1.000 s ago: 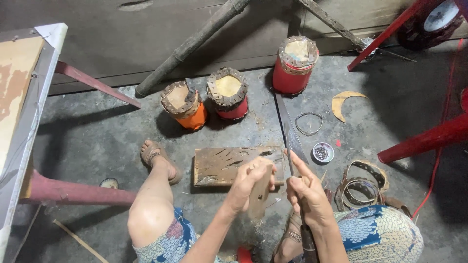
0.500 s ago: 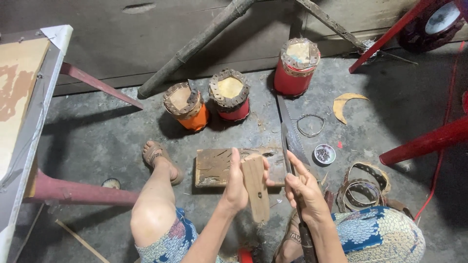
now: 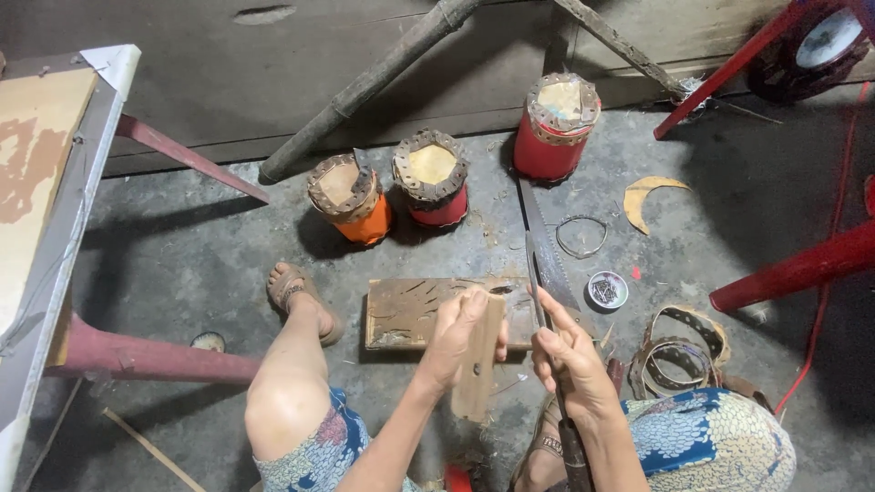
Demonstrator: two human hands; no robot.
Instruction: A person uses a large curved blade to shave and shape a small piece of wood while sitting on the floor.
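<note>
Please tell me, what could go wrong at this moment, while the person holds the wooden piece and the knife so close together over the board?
1. The left hand grips the wooden piece right beside the knife blade held by the right hand; a slip could cut the fingers.
2. The work happens between bare legs, with a sandalled foot near the wooden board; a glancing blade might reach skin.
3. The small dish of tacks sits nearby and could be knocked over.

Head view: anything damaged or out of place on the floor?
The wooden board under the left hand is scored with many cut marks. A crescent offcut and small scraps lie loose on the concrete floor. Nothing spilled.
</note>
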